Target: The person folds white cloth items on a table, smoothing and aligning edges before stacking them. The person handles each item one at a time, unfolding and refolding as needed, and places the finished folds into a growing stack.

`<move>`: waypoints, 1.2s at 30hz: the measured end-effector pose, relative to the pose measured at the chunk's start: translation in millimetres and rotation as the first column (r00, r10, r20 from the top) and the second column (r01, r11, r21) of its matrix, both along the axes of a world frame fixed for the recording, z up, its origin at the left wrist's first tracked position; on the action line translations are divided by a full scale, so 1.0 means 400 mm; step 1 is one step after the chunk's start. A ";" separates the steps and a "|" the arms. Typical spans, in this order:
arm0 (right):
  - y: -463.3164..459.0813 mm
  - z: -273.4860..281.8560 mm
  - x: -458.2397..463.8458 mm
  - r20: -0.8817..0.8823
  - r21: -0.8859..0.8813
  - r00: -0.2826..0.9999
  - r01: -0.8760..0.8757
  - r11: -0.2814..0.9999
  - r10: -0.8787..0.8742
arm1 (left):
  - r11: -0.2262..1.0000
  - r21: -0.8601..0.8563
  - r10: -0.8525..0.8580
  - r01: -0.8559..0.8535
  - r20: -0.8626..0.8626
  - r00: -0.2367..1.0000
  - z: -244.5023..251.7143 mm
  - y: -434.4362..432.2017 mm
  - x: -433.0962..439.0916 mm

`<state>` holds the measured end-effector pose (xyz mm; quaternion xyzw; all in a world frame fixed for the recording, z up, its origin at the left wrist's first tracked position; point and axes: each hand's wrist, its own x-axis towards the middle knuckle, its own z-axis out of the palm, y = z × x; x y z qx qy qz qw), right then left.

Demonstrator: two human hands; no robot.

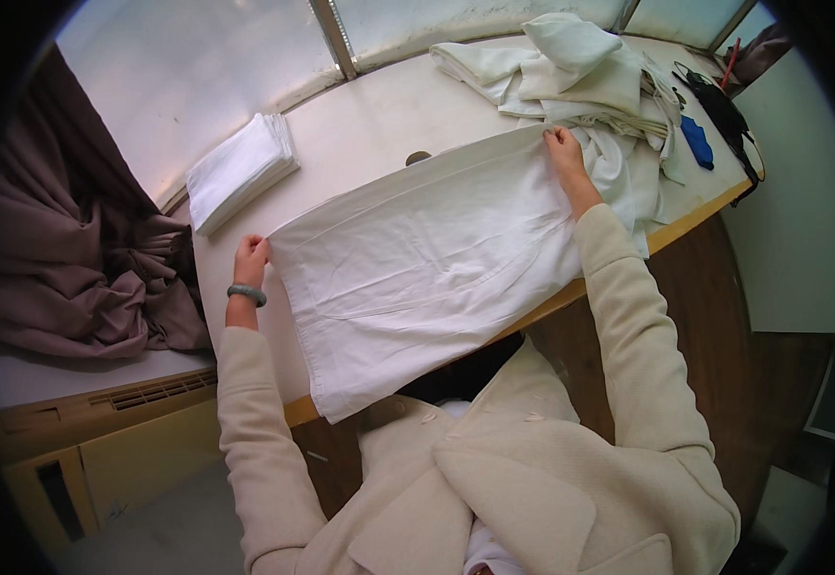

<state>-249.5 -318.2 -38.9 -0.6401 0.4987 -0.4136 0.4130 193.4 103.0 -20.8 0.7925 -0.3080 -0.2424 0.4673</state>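
Observation:
A white cloth [424, 266] is stretched across the white table, its near side hanging over the front edge. At its far left corner my left hand [250, 260], with a grey-green bangle on the wrist, pinches the fabric. The far right corner is pinched by my right hand [565, 152], beside a heap of crumpled white cloths [582, 72]. A stack of folded white cloths [241, 172] lies at the back left, apart from the stretched one.
Behind the cloth's far edge lies a small dark round object [418, 157]. A blue item [697, 142] and a black strapped item [719, 108] lie at the table's right end. A mauve curtain [79, 266] bunches at left, below the frosted window [202, 65].

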 end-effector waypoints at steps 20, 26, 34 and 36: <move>0.114 0.611 -0.041 -0.343 -0.694 0.937 -0.202 0.691 -0.071 | 0.685 -0.727 0.401 0.053 0.436 0.805 0.689 0.381 -0.274; 0.250 0.637 -0.069 0.139 -0.682 0.951 -0.109 0.723 0.275 | 0.764 -0.641 0.449 -0.072 0.448 0.773 0.792 0.455 -0.320; 0.349 0.690 -0.049 0.277 -0.689 0.858 -0.136 0.712 0.432 | 0.679 -0.719 0.612 -0.147 0.444 0.654 0.845 0.545 -0.379; 0.333 0.664 -0.028 0.229 -0.653 0.881 -0.176 0.737 0.413 | 0.717 -0.677 0.580 -0.167 0.447 0.682 0.808 0.538 -0.341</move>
